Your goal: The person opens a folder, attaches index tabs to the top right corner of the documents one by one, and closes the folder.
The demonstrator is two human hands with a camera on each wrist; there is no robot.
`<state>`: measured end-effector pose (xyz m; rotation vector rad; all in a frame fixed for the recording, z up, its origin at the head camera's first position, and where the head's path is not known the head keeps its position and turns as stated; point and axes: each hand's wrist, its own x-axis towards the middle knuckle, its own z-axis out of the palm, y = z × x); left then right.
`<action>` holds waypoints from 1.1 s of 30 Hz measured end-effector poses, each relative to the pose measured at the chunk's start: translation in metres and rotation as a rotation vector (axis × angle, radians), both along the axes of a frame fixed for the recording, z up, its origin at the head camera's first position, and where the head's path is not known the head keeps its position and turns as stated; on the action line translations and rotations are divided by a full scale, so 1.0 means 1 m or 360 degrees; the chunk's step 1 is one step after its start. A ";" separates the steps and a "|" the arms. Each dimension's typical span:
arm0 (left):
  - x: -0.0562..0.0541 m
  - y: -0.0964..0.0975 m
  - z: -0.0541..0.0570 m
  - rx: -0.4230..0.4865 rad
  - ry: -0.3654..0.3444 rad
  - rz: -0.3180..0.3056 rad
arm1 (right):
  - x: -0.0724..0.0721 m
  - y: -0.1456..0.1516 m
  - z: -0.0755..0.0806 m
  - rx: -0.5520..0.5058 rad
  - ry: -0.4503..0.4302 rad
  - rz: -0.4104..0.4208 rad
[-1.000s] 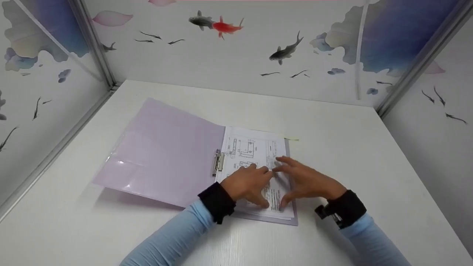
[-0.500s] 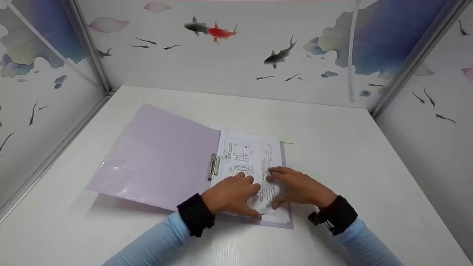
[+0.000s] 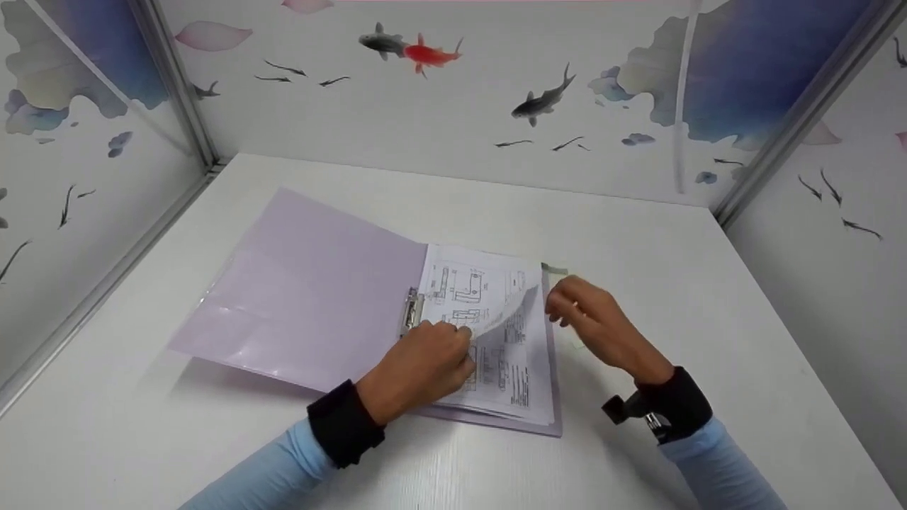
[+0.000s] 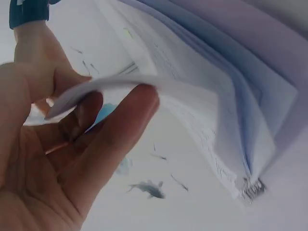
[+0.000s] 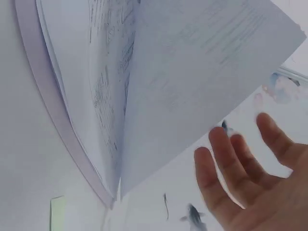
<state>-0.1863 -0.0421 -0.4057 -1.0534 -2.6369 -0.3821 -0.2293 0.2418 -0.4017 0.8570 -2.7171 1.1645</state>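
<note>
Lifted since the earlier frame, one printed sheet (image 3: 507,314) curls above the lilac clip folder (image 3: 319,283), pinched by your left hand's (image 3: 421,361) fingers and baring the page beneath (image 3: 504,372), while your right hand (image 3: 606,326), off the paper, has loose, empty fingers.

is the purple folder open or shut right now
Open: its cover is spread out left of the clip, baring the printed pages, and the left hand holds up one sheet.

Glossy plastic folder (image 3: 305,283), shiny metal clip (image 3: 412,310), matt paper sheets (image 3: 499,361).
</note>
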 end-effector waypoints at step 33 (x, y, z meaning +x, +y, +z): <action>0.024 -0.115 -0.016 -0.0086 0.0273 0.0862 | 0.005 -0.025 -0.035 0.0766 -0.0157 -0.0024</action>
